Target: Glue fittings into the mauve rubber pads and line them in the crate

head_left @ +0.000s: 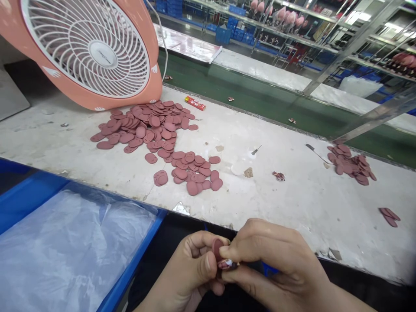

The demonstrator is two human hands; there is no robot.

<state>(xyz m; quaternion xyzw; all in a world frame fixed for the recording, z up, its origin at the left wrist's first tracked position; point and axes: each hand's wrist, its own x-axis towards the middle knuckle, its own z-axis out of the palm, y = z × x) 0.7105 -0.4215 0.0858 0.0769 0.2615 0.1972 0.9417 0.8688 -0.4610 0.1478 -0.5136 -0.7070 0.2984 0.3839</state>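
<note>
Your fingers [250,249] partly hide the disc [216,248] and small piece [225,264]; the top edge cuts off the fan [103,54].

We see a matt, smooth, rubbery-looking face on the oval [217,249] we hold. The bench [234,136] looks hard, scuffed and rough in spots. At its far edge, we find a fan [156,82] of smooth, slightly glossy plastic and a shiny metal post [373,118]; below its near edge, crinkled translucent film [71,247] lines a smooth blue plastic crate [141,251].
</note>
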